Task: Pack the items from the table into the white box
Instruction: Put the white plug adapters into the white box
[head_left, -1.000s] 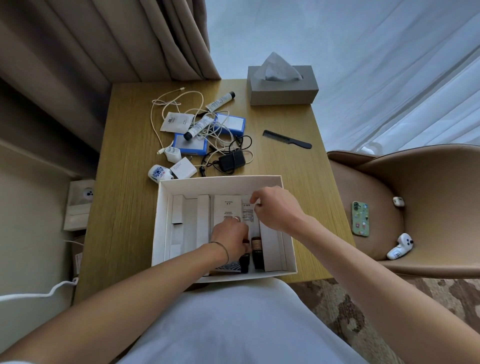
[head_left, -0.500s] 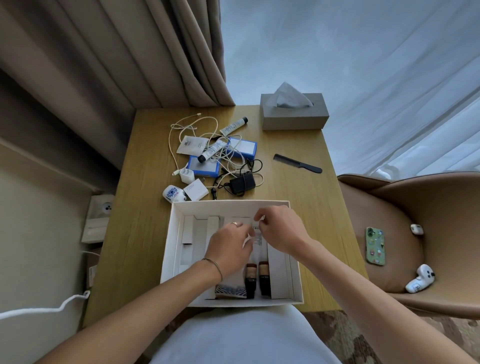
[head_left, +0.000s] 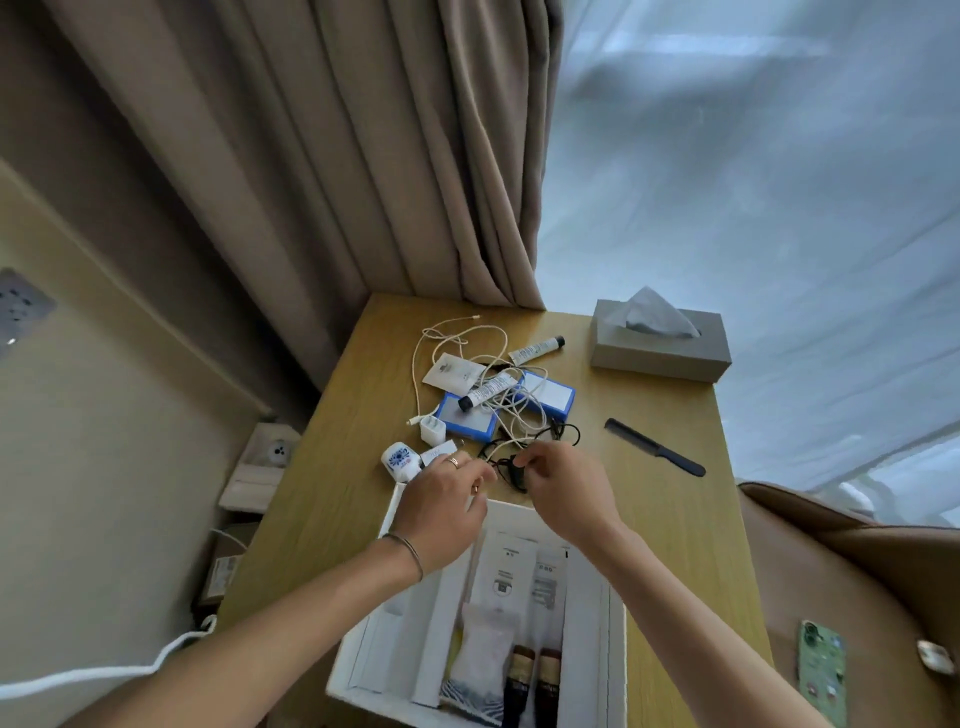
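The black charger (head_left: 515, 475) lies just beyond the white box (head_left: 615, 623), pinched by the right hand (head_left: 563, 491), the left hand (head_left: 441, 512) hovering loosely curled beside it.

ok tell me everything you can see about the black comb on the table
The black comb is a slim, one-piece comb that looks like plastic, with a toothed half and a plain handle ending in a rounded tip. It lies flat on the wooden table, running diagonally, teeth end toward the far side and handle toward the near right edge. It sits alone, right of the cable tangle and in front of the grey tissue box. Nothing touches it but the tabletop.
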